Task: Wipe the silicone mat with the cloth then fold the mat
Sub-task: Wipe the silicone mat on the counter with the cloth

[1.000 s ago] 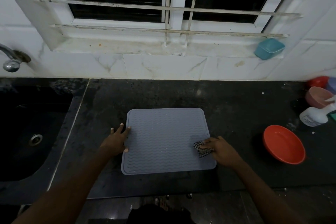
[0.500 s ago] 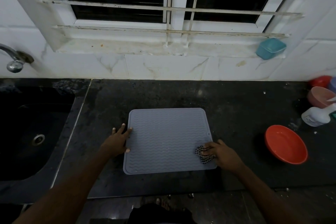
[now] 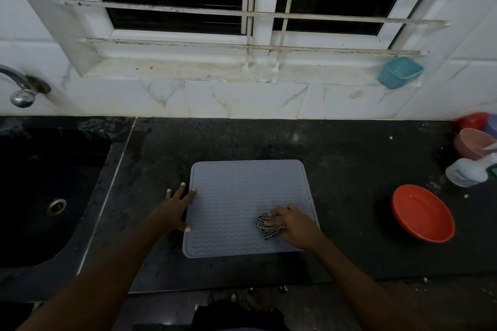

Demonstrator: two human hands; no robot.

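A grey silicone mat (image 3: 234,196) with a wavy ridged surface lies flat on the dark countertop (image 3: 269,140), in front of me. My left hand (image 3: 174,209) rests at the mat's left edge, fingers spread, fingertips and thumb on its border. My right hand (image 3: 291,224) grips a small black-and-white checked cloth (image 3: 266,228) and presses it on the mat's lower right part. Most of the cloth is bunched under my fingers.
A black sink (image 3: 40,196) with a tap (image 3: 21,86) lies to the left. At the right stand an orange bowl (image 3: 423,213), a white spray bottle (image 3: 470,169), a pink cup (image 3: 473,142) and a red item (image 3: 473,121). A teal box (image 3: 400,72) sits on the window sill.
My right hand has slid the cloth leftward from the mat's right edge onto its surface. The left hand has stayed at the left edge.
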